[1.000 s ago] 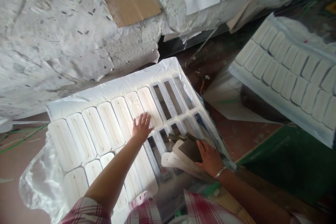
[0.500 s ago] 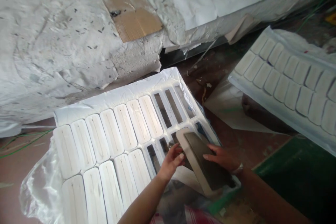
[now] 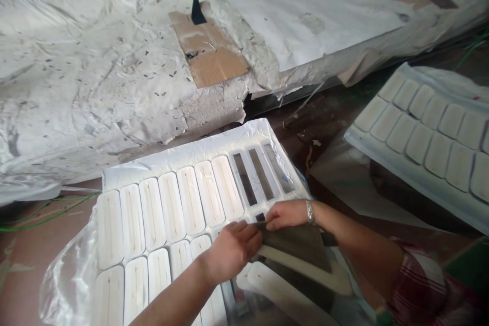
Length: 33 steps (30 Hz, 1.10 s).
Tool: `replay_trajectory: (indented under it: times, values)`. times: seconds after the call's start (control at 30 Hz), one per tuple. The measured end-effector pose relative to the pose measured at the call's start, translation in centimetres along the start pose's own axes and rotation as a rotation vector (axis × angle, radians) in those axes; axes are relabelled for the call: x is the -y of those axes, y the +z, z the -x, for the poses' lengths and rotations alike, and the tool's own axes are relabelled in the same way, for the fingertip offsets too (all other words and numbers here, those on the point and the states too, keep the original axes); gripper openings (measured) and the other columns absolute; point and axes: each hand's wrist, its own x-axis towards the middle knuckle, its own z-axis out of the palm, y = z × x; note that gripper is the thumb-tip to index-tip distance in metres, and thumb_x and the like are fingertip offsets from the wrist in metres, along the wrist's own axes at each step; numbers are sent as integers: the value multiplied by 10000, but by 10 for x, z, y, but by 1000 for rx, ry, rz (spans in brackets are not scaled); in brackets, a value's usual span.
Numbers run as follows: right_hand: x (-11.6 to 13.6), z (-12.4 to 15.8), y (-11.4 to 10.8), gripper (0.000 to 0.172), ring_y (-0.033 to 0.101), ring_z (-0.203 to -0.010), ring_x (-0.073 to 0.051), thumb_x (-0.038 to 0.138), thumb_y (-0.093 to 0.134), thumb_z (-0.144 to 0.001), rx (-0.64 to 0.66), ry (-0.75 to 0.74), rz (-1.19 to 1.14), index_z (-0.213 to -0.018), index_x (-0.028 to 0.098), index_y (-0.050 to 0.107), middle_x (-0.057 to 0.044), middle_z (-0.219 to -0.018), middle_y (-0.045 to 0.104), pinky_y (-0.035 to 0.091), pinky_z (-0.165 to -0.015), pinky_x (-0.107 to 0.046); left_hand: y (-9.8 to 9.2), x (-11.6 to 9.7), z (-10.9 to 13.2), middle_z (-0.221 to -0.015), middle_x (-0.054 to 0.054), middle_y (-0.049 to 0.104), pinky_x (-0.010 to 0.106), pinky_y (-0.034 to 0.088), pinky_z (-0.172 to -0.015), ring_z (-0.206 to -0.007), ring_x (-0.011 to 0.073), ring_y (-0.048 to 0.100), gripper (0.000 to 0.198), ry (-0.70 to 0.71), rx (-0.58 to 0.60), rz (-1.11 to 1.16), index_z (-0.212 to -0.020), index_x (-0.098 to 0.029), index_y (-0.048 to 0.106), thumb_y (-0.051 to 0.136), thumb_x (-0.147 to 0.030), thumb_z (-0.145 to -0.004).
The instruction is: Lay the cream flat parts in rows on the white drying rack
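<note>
My left hand has its fingers curled over the near left corner of a dark, flat piece with a cream edge. At the same upper edge, my right hand pinches it, wearing a silvery band at the wrist. The piece is tilted above the right part of a white slotted frame. White oblong pads with rounded ends stand side by side in rows in the frame. A pale rounded piece lies under the dark one, partly hidden and blurred.
Narrow slots show at the frame's upper right. A second tray of similar pads stands to the right. Behind runs a stained, sheet-covered surface with a cardboard piece. Clear plastic film hangs at the left.
Both hands have come together at the upper edge of the dark piece, which has turned and lies flatter. My right hand has moved up and left. The view has shifted.
</note>
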Motion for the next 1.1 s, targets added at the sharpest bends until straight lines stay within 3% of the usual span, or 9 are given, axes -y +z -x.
replay_trajectory:
  times: [0.13,0.2,0.3,0.4,0.5,0.67,0.8,0.9,1.1]
  values:
    - [5,-6,-52,383,614,-761,-163,505,543,-815,-959,-68,-39,-930,153,641,-52,-836,659,504,-738,-302,1,27,15,-773,30,566,234,432,-558,-626,120,550,185,-483,-216,145,-895,-185,537,395,-289,-950]
    - [-1,-9,-57,347,625,-759,-158,458,515,-843,-1227,-64,-137,-982,153,605,-70,-899,663,519,-746,-313,7,42,15,-740,26,557,245,421,-556,-606,128,551,250,-729,-296,267,-850,-185,507,380,-376,-950]
    - [-11,-27,-24,373,645,-759,-158,430,537,-830,-996,-86,-316,-1081,155,555,-91,-982,658,547,-700,-306,28,61,-4,-725,37,581,271,422,-605,-660,159,569,306,-910,-322,478,-842,-179,498,371,-441,-938]
    - [-17,-55,26,743,620,-1026,-229,435,674,-720,-736,-208,-335,-1351,189,367,-140,-1283,543,539,-849,-391,59,72,-34,-713,38,590,284,435,-697,-683,157,564,289,-943,-359,672,-844,-171,507,382,-418,-927]
    - [-25,-72,52,1058,416,-1296,-301,463,736,-635,-832,-190,-238,-1458,138,156,-213,-1473,309,380,-1062,-486,85,78,-58,-676,24,557,278,438,-707,-657,142,535,270,-922,-311,832,-771,-169,482,425,-402,-897]
    - [-43,-66,32,1034,350,-1339,-307,368,713,-628,-949,-17,-90,-1459,102,158,-221,-1443,345,313,-1100,-479,98,81,-69,-704,58,588,293,487,-684,-696,166,578,526,-864,-143,995,-794,-141,566,314,-589,-899]
    - [-47,-50,3,907,362,-1327,-313,275,624,-658,-905,159,104,-1450,95,220,-216,-1442,350,322,-1082,-465,104,85,-60,-1010,141,634,381,435,-961,-1020,225,575,407,-876,-306,601,-975,-121,633,307,-361,-936]
    - [-34,-46,-14,836,376,-1315,-314,320,601,-693,-847,181,187,-1439,134,272,-190,-1420,385,326,-1073,-456,118,89,-56,-1158,160,609,386,387,-1041,-1132,226,545,363,-932,-300,620,-1117,-101,615,361,-249,-904]
    - [-8,-84,-12,839,470,-1200,-303,343,623,-695,-987,153,321,-1430,126,284,-175,-1257,484,390,-1007,-427,133,111,-64,-971,113,678,344,511,-853,-930,203,632,253,-1068,-254,901,-989,-131,654,471,-191,-826]
